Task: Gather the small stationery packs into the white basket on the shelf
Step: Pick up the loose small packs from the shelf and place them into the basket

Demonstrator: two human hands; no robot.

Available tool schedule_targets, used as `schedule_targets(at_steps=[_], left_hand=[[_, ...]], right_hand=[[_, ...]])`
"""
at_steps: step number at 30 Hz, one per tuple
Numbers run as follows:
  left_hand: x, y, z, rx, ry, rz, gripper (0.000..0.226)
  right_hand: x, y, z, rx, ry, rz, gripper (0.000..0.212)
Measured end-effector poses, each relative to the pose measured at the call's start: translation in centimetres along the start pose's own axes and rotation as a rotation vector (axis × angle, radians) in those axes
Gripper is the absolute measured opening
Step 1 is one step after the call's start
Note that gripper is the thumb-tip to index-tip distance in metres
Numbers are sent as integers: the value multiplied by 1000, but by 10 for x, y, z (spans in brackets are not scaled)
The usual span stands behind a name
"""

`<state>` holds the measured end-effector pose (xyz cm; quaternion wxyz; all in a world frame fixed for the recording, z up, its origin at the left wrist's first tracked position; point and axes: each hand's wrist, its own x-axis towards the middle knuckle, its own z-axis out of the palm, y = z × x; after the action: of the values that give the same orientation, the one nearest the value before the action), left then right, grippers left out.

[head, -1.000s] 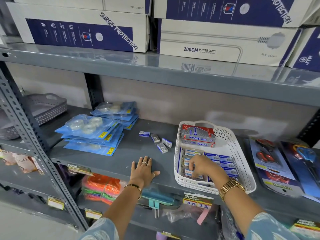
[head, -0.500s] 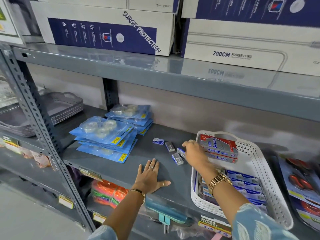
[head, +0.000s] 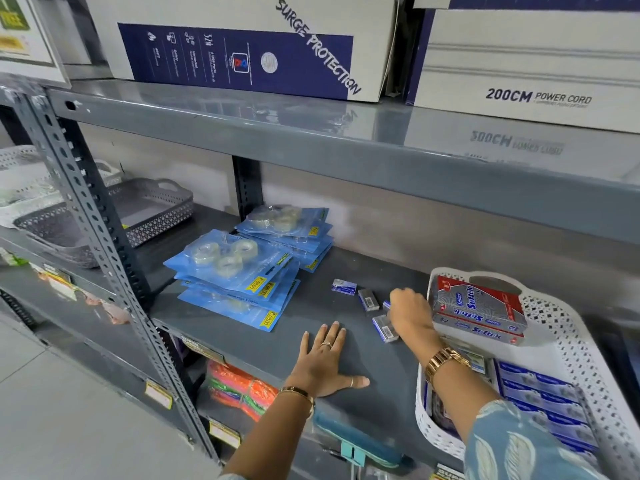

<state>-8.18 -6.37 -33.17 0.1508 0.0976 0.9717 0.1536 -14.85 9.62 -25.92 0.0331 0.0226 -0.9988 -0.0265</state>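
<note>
Several small blue-and-grey stationery packs lie loose on the grey shelf: one pack (head: 344,286) furthest left, a second pack (head: 368,299) beside it, a third pack (head: 385,328) nearer me. My right hand (head: 408,306) hovers over them with fingers curled down on a fourth pack, mostly hidden beneath it. The white basket (head: 568,334) stands to the right, holding red Softek boxes (head: 479,311) and rows of blue packs (head: 540,393). My left hand (head: 325,362) rests flat on the shelf, fingers spread.
Stacks of blue tape packs (head: 235,268) lie on the shelf's left part. A grey basket (head: 152,206) sits on the neighbouring shelf. Large boxes (head: 242,46) fill the shelf above, and its edge overhangs. A slotted metal upright (head: 104,230) stands left.
My right hand left the basket and travelled left to the loose packs on the shelf, closing over one. The view has shifted right and closer. The left hand stayed flat.
</note>
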Motion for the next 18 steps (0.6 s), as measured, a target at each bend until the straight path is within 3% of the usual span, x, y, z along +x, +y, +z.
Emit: schedule_targets(at_steps=[3,5,7,12,16,18], left_hand=[[2,-2,1,-13,8,1,107],[2,-3,1,-13,14,5,108],[2,-2,1,-11,7,4,108],[2,6,-6,-51,-43,-8,109],[0,17,-11,16,-80,-14,101],[-1,26,-13,65,-93,-4,90]], right_hand=[[-14,8,-11,6,295,-148,16],[-26,19,-18,-19,484,-291,26],[-39,32,-23,-32,583,-372,30],[-65,68,-26,-3,689,-423,32],[-96,98,-21,2,727,-414,3],[-109,111,-21,20,687,-349,8]])
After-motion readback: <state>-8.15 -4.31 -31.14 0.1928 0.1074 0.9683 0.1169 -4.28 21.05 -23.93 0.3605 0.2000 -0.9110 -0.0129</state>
